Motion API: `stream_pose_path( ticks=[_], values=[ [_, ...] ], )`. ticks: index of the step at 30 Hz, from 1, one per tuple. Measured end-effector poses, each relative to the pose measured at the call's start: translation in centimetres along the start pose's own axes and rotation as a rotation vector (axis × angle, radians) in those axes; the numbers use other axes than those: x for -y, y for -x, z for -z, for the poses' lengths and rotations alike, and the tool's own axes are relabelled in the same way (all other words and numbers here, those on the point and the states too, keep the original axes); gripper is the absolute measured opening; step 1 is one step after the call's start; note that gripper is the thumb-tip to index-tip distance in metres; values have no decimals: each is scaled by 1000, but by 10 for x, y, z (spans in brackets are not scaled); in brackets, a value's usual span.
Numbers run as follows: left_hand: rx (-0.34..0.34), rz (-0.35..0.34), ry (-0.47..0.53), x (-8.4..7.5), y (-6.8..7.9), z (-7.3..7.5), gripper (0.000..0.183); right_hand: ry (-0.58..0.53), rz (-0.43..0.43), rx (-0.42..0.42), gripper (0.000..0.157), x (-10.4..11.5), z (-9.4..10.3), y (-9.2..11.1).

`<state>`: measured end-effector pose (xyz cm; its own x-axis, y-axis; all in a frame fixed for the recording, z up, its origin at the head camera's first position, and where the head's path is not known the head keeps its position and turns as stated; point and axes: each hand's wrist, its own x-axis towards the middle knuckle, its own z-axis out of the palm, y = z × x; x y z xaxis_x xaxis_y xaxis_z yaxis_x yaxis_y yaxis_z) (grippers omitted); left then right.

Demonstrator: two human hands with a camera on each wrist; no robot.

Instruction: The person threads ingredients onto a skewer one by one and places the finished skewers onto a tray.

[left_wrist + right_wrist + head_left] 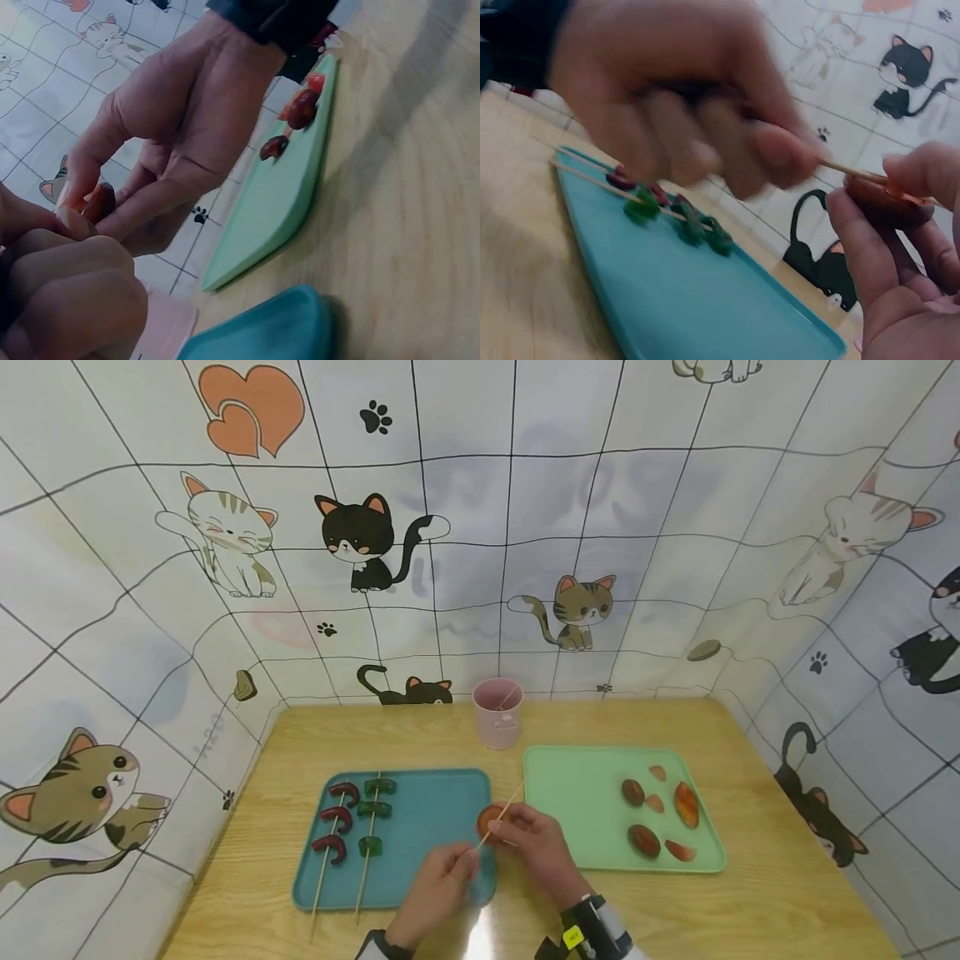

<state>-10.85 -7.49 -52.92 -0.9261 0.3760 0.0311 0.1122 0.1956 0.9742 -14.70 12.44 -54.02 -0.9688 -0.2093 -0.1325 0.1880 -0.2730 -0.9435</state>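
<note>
Over the right edge of the blue tray, we see the red piece pinched in the right hand, thumb above and fingers beneath. The left hand pinches the near end of the stick, its other fingers curled in. From the left fingers, the piece lies just beyond and a little rightward; it sits within the right fingers' own grip, so we count the right hand as nearer. The stick's long axis slants away from us and rightward, across the piece, with its far tip free. We judge that the angle of stick to piece matters most; whether it pierces or merely crosses, we cannot tell.
</note>
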Motion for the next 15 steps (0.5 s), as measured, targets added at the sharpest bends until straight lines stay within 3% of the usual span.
stream_pose_path(
  ticks=[2, 5, 10, 15],
  values=[
    [-14, 9, 9, -3, -2, 2, 39, 5, -6, 31, 37, -3, -9, 1],
    [-21, 14, 12, -5, -3, 4, 40, -21, -1, 12, 35, -5, -15, 0],
    [-15, 21, -16, -5, -2, 8, 39, -9, -7, 20, 29, -6, -16, -1],
    [1, 34, -27, -3, -1, 12, 39, 41, 1, 63, 37, -4, -15, -2]
  ],
)
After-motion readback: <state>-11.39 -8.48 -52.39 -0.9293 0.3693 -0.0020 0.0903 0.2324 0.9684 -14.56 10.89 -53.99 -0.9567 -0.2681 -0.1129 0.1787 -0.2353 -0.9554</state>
